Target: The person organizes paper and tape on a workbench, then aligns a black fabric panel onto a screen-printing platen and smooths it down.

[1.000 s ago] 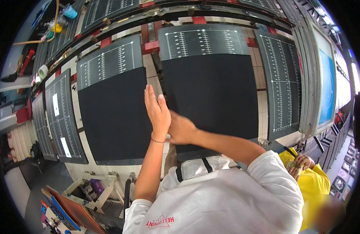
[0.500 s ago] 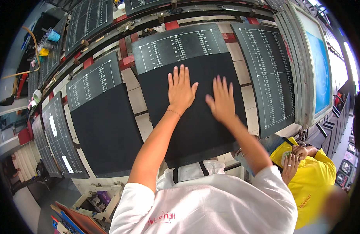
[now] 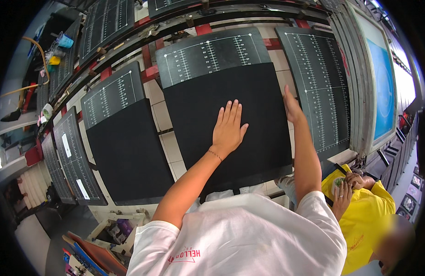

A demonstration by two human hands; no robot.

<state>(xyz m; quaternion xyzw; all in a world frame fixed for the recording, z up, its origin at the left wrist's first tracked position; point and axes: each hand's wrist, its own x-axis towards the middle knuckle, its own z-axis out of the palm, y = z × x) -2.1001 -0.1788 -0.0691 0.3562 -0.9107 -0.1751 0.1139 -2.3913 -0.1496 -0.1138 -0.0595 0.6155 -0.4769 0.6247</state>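
A black fabric piece (image 3: pixel 194 117) lies flat over the lower part of a dark board (image 3: pixel 194 55) marked with white rulers. My left hand (image 3: pixel 228 127) rests palm down near the fabric's middle, its fingers stretched out. At the fabric's right edge is my right hand (image 3: pixel 292 106), turned on its side with straight fingers and nothing in it. Whether it touches the edge I cannot tell. A second black fabric piece (image 3: pixel 129 149) covers most of the board to the left.
To the right stands another ruler-marked board (image 3: pixel 316 83), beside a framed screen with a blue surface (image 3: pixel 380 87). A co-worker in a yellow shirt (image 3: pixel 373 211) sits at the lower right, holding a small round container (image 3: pixel 340 182). A board (image 3: pixel 74 152) with white strips is at the left.
My left hand has slid toward me and slightly right over the fabric. My right hand has moved right from on top of the fabric to its edge and turned sideways.
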